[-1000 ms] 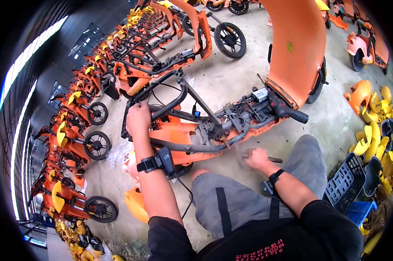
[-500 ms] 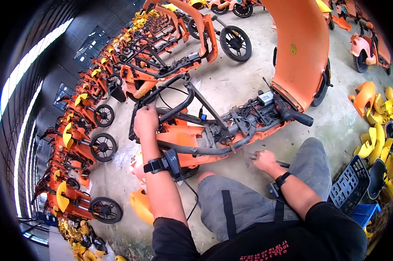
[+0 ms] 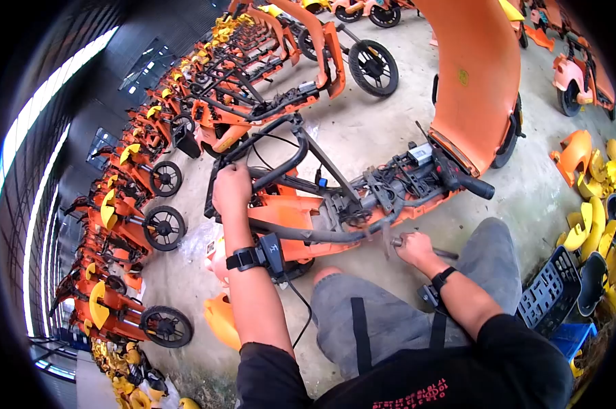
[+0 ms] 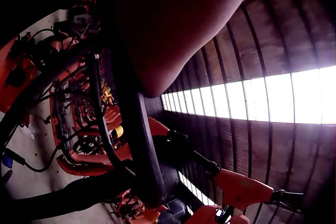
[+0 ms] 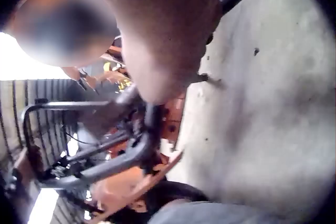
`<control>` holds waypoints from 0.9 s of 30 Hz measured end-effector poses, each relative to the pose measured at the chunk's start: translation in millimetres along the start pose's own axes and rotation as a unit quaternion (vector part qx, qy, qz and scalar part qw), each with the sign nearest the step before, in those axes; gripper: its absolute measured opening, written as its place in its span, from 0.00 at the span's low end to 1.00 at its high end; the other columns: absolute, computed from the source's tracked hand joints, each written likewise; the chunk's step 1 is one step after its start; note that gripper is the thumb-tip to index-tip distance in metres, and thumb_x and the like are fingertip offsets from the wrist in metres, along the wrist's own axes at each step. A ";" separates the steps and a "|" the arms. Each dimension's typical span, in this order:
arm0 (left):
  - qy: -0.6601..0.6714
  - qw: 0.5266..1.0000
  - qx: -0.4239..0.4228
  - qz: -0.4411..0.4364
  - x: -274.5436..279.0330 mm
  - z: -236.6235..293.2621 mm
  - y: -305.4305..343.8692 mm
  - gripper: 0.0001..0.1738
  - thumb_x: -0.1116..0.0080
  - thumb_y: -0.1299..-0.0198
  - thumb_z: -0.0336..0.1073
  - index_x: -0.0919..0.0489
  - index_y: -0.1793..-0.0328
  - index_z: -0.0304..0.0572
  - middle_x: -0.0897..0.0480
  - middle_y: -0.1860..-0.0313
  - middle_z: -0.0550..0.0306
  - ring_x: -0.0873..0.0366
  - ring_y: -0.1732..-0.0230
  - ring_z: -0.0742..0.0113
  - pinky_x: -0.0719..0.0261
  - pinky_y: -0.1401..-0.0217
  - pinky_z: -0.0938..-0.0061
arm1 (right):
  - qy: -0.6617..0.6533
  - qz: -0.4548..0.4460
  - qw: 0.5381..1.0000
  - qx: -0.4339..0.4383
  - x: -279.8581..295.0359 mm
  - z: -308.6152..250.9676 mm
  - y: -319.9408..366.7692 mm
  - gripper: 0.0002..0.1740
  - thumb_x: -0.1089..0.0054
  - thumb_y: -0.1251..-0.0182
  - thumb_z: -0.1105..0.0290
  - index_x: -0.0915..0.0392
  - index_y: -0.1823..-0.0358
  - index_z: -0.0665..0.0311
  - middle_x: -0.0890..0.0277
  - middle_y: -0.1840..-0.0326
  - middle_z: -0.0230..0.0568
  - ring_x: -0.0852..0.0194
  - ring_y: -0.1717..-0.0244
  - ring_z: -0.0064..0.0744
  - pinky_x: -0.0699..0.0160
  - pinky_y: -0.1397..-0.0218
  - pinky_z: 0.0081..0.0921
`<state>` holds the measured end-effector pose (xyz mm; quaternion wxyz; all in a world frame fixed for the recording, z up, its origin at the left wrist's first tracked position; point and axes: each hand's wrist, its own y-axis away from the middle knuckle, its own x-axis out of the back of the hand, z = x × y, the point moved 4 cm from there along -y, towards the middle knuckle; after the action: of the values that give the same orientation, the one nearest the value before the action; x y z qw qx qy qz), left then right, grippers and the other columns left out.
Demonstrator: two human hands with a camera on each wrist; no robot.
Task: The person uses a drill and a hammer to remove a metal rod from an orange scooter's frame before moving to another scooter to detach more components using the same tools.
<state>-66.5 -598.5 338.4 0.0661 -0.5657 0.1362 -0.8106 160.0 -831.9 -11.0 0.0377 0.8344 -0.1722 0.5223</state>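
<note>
An orange scooter with its black tubular frame (image 3: 301,234) and wiring exposed lies in front of the person. The left hand (image 3: 231,189) grips a dark bar at the frame's left end; in the left wrist view the hand (image 4: 163,29) is dark beside a black tube (image 4: 144,145). The right hand (image 3: 417,251) is curled round a tool, just below the frame's near edge. A dark rod (image 3: 446,254) shows right of that fist, and a small metal end (image 3: 396,241) on its left. In the right wrist view, the hand (image 5: 163,40) hides most of the tool.
More stripped orange scooters stand in rows at left and behind. A large curved orange panel (image 3: 473,82) rises at the scooter's right end. Yellow parts (image 3: 581,228), a black crate (image 3: 548,290) and a blue bin (image 3: 571,337) lie at right. A yellow-orange cover (image 3: 221,320) is at lower left.
The head view has shifted, so the scene sits further right. The left hand keeps its grip on the bar. The right hand moves slightly beside the frame, still holding the tool.
</note>
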 end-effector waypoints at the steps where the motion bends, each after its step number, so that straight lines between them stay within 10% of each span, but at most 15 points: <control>1: 0.000 1.000 0.007 0.015 0.4 0.5 2.6 0.27 0.57 0.37 0.55 0.15 0.51 0.45 0.17 0.49 0.39 0.21 0.43 0.42 0.25 0.41 0.56 | -0.009 0.029 1.000 0.005 0.3 0.5 -0.7 0.12 0.43 0.46 0.58 0.15 0.69 0.55 0.16 0.69 0.42 0.18 0.68 0.47 0.18 0.65 0.39; 3: -0.015 1.000 -0.001 0.012 -0.9 -1.6 -0.7 0.27 0.56 0.37 0.55 0.15 0.53 0.44 0.17 0.50 0.38 0.21 0.44 0.42 0.24 0.41 0.56 | -0.020 0.040 0.999 0.002 1.0 -10.7 23.4 0.10 0.41 0.49 0.59 0.16 0.71 0.55 0.17 0.71 0.41 0.18 0.70 0.47 0.19 0.66 0.39; 7: -0.006 1.000 0.012 0.005 -0.3 1.0 0.8 0.25 0.56 0.37 0.53 0.14 0.56 0.45 0.16 0.52 0.39 0.20 0.47 0.41 0.24 0.43 0.55 | -0.185 -0.035 0.909 0.373 17.8 -76.1 43.8 0.09 0.35 0.62 0.63 0.20 0.75 0.53 0.20 0.74 0.35 0.19 0.71 0.40 0.20 0.66 0.36; 11: -0.001 1.000 0.014 0.000 -1.3 -0.7 -0.3 0.25 0.56 0.37 0.53 0.14 0.54 0.45 0.16 0.51 0.40 0.20 0.47 0.42 0.24 0.43 0.55 | -0.159 -0.068 0.868 0.465 33.9 -110.0 56.4 0.09 0.35 0.63 0.62 0.21 0.76 0.52 0.20 0.76 0.33 0.19 0.72 0.38 0.21 0.67 0.36; 13: -0.003 1.000 0.015 0.007 1.7 1.7 2.9 0.25 0.56 0.37 0.53 0.14 0.52 0.45 0.17 0.50 0.40 0.20 0.46 0.42 0.24 0.42 0.55 | -0.190 -0.054 0.892 0.406 17.1 -77.3 45.4 0.10 0.36 0.56 0.60 0.18 0.72 0.54 0.17 0.72 0.37 0.17 0.68 0.41 0.19 0.65 0.36; 15: -0.001 1.000 0.004 -0.003 1.5 1.2 3.1 0.25 0.56 0.37 0.54 0.15 0.52 0.45 0.17 0.50 0.39 0.20 0.46 0.41 0.25 0.42 0.56 | 0.070 -0.114 0.991 0.014 -18.4 -8.1 12.1 0.12 0.40 0.48 0.58 0.15 0.66 0.53 0.16 0.65 0.44 0.16 0.64 0.45 0.18 0.60 0.39; 18: 0.000 1.000 0.008 0.014 2.8 1.3 0.8 0.26 0.56 0.37 0.54 0.15 0.49 0.47 0.17 0.48 0.39 0.21 0.44 0.41 0.25 0.41 0.56 | 0.008 -0.017 0.990 -0.140 -19.0 49.0 -4.7 0.15 0.43 0.44 0.56 0.14 0.61 0.51 0.16 0.62 0.48 0.16 0.61 0.49 0.17 0.58 0.42; 20: 0.002 1.000 0.006 0.018 0.5 -1.8 -0.4 0.26 0.55 0.37 0.54 0.15 0.49 0.47 0.17 0.48 0.39 0.21 0.44 0.41 0.25 0.41 0.56 | -0.059 0.078 0.995 -0.011 -26.9 32.0 8.3 0.13 0.42 0.45 0.57 0.14 0.64 0.52 0.16 0.65 0.46 0.17 0.63 0.50 0.17 0.59 0.42; 22: 0.001 1.000 0.019 -0.003 3.6 2.9 5.1 0.26 0.55 0.37 0.55 0.15 0.50 0.46 0.17 0.49 0.40 0.20 0.45 0.41 0.24 0.41 0.56 | -0.017 -0.029 0.997 0.071 -8.1 -12.6 18.4 0.12 0.41 0.49 0.58 0.16 0.68 0.55 0.16 0.69 0.42 0.17 0.66 0.48 0.18 0.62 0.41; 27: 0.004 1.000 0.013 0.001 -0.2 -0.7 0.2 0.25 0.55 0.38 0.53 0.15 0.51 0.45 0.17 0.49 0.40 0.20 0.46 0.42 0.25 0.42 0.55 | -0.193 -0.057 0.879 0.432 20.2 -84.2 47.6 0.10 0.38 0.58 0.60 0.19 0.73 0.52 0.21 0.77 0.37 0.20 0.73 0.43 0.23 0.70 0.39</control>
<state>-67.1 -598.6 337.9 0.0742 -0.5612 0.1264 -0.8146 80.1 -861.2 39.4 -0.3309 0.8602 0.1143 0.3708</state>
